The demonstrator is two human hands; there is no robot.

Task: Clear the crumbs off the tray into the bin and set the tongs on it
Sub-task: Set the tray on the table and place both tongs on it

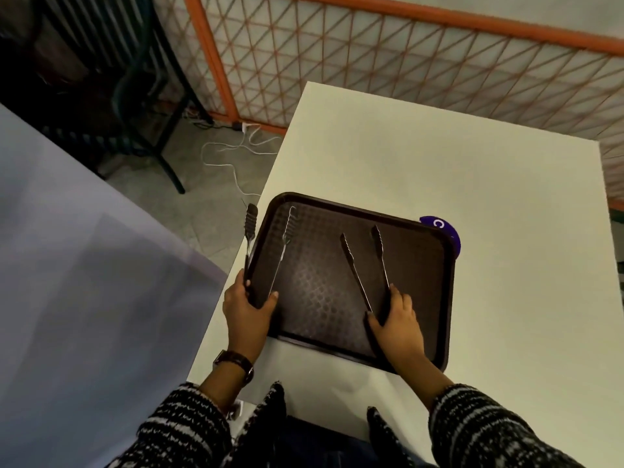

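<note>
We grip one pair of tongs in our left hand at the tray's nine o'clock edge, another pair in our right hand at four o'clock; the left pair straddles the rim and might slip off.

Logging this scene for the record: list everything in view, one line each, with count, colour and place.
Tray: one, dark brown, near edge of the table.
Tongs: two pairs, metal; left pair straddles the tray's left rim, right pair over the tray's right half.
Table: one, white, centre.
Disc: one, purple, partly hidden behind the tray's far right corner.
Screen: one, orange frame with lattice, behind the table.
Cable: white, on the floor at left.
Watch: one, dark, left wrist.
Left hand: holds left pair.
Right hand: holds right pair.
</note>
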